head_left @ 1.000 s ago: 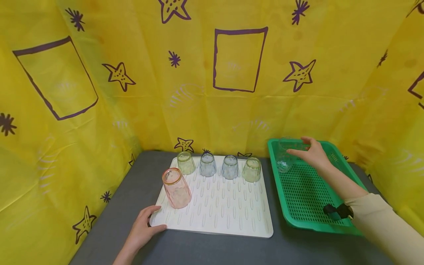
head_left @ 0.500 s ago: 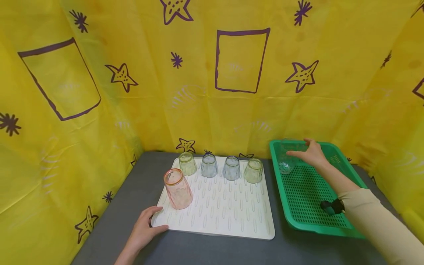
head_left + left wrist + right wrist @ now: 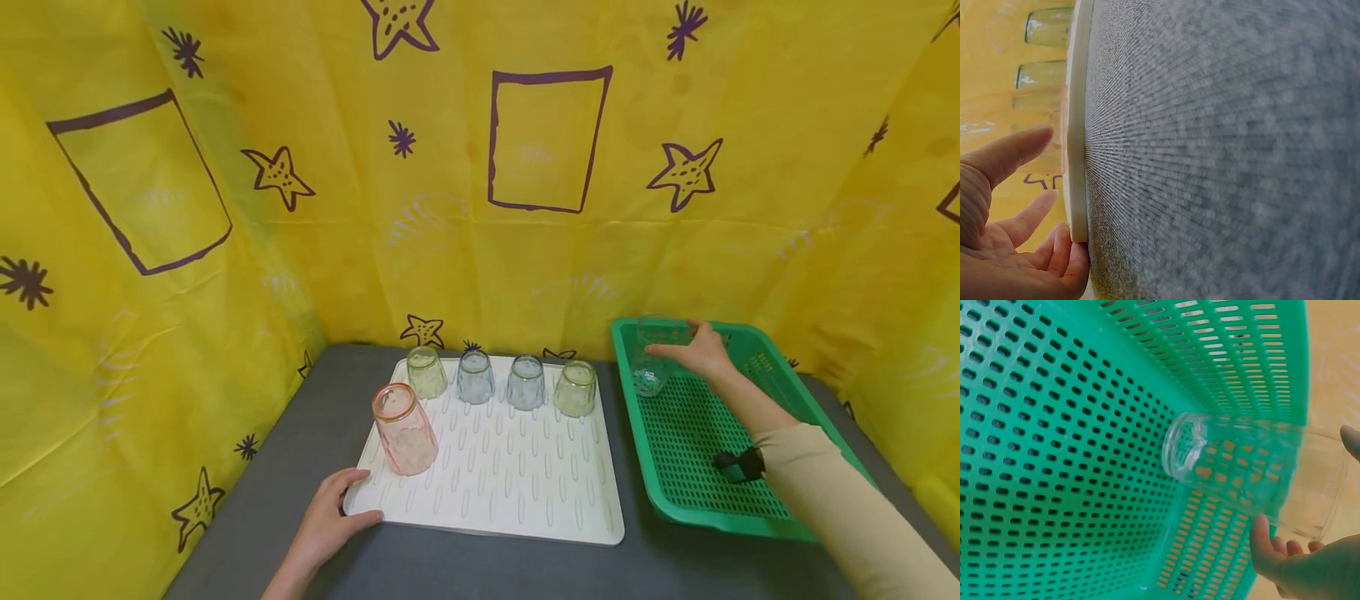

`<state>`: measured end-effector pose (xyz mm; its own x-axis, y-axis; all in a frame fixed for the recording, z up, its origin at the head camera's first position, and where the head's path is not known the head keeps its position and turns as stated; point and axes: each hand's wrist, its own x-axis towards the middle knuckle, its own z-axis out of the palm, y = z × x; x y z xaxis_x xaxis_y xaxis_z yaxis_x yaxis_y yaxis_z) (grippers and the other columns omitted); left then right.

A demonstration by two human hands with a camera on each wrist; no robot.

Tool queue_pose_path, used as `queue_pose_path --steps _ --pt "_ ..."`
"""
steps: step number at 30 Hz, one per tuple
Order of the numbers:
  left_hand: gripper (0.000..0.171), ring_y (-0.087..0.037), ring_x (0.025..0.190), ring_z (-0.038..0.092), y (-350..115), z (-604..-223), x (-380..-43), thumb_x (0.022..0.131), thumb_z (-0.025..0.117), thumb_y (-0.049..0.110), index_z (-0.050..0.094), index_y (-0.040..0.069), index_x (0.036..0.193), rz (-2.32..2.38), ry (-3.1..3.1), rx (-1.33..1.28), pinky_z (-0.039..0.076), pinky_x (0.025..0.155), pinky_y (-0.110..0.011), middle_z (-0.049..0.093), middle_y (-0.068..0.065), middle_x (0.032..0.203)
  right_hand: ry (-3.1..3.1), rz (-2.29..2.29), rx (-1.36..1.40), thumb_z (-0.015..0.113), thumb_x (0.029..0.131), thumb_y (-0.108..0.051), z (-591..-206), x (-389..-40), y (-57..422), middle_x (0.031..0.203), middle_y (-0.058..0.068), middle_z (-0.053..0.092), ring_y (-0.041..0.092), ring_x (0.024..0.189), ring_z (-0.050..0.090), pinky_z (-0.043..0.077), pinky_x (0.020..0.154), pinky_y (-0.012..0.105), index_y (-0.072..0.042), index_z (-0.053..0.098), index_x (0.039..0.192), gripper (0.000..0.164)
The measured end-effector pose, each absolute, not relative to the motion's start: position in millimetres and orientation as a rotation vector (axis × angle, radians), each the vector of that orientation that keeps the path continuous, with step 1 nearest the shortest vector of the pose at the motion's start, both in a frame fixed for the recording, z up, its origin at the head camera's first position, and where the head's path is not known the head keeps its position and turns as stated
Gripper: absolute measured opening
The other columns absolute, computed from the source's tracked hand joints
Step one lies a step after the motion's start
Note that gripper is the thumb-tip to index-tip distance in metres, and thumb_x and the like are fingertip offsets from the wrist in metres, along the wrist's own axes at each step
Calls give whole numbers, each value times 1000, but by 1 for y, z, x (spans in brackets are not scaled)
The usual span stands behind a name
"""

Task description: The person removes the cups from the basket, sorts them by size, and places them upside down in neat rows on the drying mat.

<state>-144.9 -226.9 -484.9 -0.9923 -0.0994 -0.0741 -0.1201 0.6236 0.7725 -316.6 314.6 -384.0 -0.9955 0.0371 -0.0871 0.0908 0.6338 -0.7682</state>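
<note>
A clear drinking glass (image 3: 1235, 472) stands upright in the back left corner of the green basket (image 3: 651, 483). My right hand (image 3: 701, 350) is spread around its upper part, thumb and forefinger wide apart; in the right wrist view my fingertips (image 3: 1260, 525) are right at the glass's side. My left hand (image 3: 322, 517) rests at the front left corner of the white draining tray (image 3: 517, 500), thumb along the front edge. In the left wrist view its lower fingers (image 3: 1075, 269) bend against the tray's corner. A pink glass (image 3: 406, 437) stands upside down near that hand.
Along the tray's back edge stand upturned glasses: a green one (image 3: 426, 375), two bluish ones (image 3: 476, 379), (image 3: 526, 385) and another green one (image 3: 575, 390). A dark table (image 3: 300, 425) bears everything. A yellow patterned cloth (image 3: 450, 267) hangs close behind and at the sides.
My right forearm and wrist have shifted slightly left, while the fingers stay around the clear glass. The view has drifted a little. My left hand keeps its place at the tray's corner.
</note>
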Motion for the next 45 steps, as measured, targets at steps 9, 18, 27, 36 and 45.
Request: queue_pose_path --steps 9,18,27,36,45 --pt "66 -38 125 43 -228 -487 -143 70 88 18 60 -1 126 1350 2820 -197 42 95 -48 45 -24 137 2754 -1365 135 66 89 -48 -389 -319 309 148 41 14 58 131 23 33 100 65 8 -4 151 109" --pt "64 -37 123 45 -228 -488 -144 70 88 18 62 0 125 1336 2844 -196 44 91 -45 46 -23 135 2764 -1385 160 67 89 -48 -390 -318 306 150 39 16 57 132 24 32 101 64 8 -2 151 108" --pt "65 -40 125 44 -226 -485 -145 70 88 21 61 0 126 1298 2849 -195 42 95 -50 46 -24 136 2791 -1365 188 68 87 -50 -388 -314 308 150 37 19 56 132 25 33 101 64 8 1 151 110" --pt "63 -41 124 44 -226 -484 -145 71 87 19 61 -2 125 1293 2868 -177 42 96 -51 46 -25 135 2776 -1373 174 68 86 -53 -382 -307 312 150 37 17 56 132 23 32 101 64 8 -1 151 113" --pt "63 -42 126 42 -226 -485 -145 72 87 20 61 -2 125 1301 2853 -183 37 100 -56 46 -25 135 2743 -1499 175 70 84 -54 -372 -295 312 153 33 15 55 135 21 30 102 65 3 0 153 114"
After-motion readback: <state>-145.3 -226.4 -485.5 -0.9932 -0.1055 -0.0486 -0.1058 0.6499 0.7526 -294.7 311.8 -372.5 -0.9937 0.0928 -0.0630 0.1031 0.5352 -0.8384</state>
